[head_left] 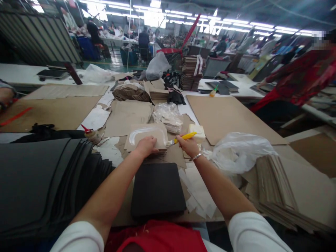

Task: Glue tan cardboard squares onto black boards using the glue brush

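Observation:
My left hand is closed at the near edge of the top cardboard piece, fingers partly hidden. That piece lies on a small stack and carries a curved band of white glue. In my right hand is a paintbrush with a yellow handle, its bristles beside the right edge of the stack. Just behind this hand stands a pale yellowish tub. Nearer to me lies a stack of black rectangular panels.
Dark grey sheets pile up on the left, near a red-tipped glue bottle. To the right are a clear plastic bag and a stack of cardboard. A large brown board lies beyond. A person in red stands at right.

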A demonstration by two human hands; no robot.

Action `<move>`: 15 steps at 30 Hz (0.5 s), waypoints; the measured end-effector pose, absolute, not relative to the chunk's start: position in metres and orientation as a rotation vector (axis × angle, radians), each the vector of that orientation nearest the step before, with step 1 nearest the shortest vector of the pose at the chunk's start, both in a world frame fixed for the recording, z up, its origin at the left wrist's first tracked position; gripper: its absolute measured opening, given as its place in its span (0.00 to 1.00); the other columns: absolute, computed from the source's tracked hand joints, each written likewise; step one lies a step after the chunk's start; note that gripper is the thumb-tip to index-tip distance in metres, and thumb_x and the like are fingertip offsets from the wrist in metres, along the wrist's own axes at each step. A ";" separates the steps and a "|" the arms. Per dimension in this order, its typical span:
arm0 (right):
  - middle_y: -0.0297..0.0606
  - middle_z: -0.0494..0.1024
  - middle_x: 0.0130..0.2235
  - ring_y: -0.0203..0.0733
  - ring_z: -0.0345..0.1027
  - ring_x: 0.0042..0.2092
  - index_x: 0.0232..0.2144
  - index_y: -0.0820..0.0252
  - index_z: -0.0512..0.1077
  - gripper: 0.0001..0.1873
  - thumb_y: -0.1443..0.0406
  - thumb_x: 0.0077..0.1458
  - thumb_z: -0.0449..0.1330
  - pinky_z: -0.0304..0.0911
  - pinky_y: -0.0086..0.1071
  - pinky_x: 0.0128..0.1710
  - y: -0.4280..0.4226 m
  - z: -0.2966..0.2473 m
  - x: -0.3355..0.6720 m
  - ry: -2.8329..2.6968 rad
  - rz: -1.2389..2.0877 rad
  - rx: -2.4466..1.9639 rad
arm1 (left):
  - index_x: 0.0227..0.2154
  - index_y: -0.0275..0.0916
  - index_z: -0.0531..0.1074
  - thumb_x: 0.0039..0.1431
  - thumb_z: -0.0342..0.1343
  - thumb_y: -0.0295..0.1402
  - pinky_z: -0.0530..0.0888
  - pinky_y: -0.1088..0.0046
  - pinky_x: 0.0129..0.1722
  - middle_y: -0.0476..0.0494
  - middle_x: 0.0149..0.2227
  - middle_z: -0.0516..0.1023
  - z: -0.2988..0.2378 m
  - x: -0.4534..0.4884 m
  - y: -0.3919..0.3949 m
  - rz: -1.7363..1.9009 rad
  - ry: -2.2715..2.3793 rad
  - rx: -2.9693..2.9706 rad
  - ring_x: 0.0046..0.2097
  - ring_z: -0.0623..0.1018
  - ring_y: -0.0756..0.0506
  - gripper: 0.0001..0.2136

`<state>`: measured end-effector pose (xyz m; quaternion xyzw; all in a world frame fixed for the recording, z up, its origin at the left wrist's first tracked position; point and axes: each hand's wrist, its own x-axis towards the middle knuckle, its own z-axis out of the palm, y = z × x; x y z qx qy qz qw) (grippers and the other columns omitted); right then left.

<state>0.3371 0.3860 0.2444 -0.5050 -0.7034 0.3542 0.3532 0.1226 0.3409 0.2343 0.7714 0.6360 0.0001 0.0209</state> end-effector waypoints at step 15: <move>0.33 0.74 0.28 0.31 0.66 0.24 0.42 0.59 0.69 0.24 0.48 0.51 0.53 0.66 0.26 0.25 0.366 0.266 0.317 -1.427 0.897 -1.012 | 0.35 0.35 0.70 0.60 0.42 0.29 0.68 0.70 0.37 0.37 0.38 0.73 0.254 0.124 0.306 0.470 2.232 2.338 0.40 0.74 0.44 0.11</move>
